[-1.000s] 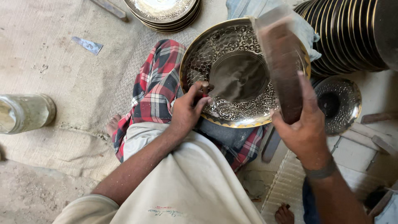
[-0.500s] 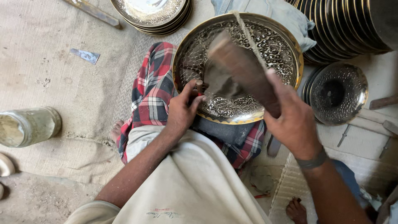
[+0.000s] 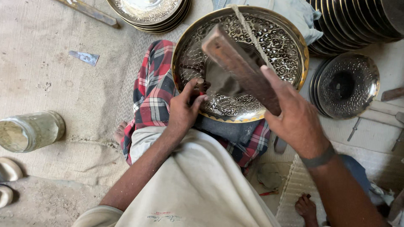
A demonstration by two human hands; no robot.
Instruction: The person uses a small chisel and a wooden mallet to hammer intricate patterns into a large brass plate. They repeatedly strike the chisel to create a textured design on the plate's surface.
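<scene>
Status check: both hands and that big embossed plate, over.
Left hand pinching small tool on embossed plate. Right hand gripping wooden block, raised above it. Nothing in the way.

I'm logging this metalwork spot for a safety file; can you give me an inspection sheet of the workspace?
Surface: woven mat over dusty ground.
Job's things: large embossed metal tray propped on the lap, over a checked cloth; wooden block raised over it.
Clutter: glass jar lying on its side, small metal scrap, stacked trays, upright row of plates, small embossed dish.
Grips: left hand pinches a small tool against the tray; right hand clasps the block.
Cables: nothing seen; a thin cord crosses the tray.
Surroundings: another person's bare foot at lower right.
</scene>
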